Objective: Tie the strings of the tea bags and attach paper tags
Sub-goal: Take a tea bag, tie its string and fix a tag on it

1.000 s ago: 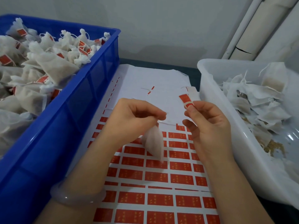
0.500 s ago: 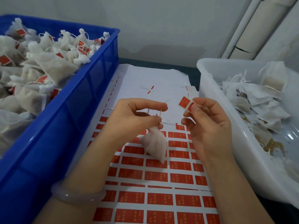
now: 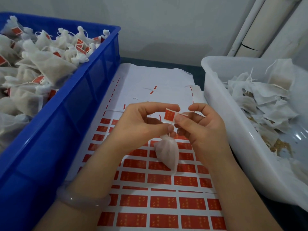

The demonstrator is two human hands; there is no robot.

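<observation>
Dark table: only narrow strips visible, beyond far edge of tag sheet and at its far right corner.

Tag sheet: white paper, lies flat in middle of table, long side running away from viewer. Near part carries rows of red labels, far part mostly bare white.

Blue crate: stands left of tag sheet, its wall along sheet's left edge.

White tub: stands right of tag sheet, its rim over sheet's right edge; contact underneath hidden.
</observation>
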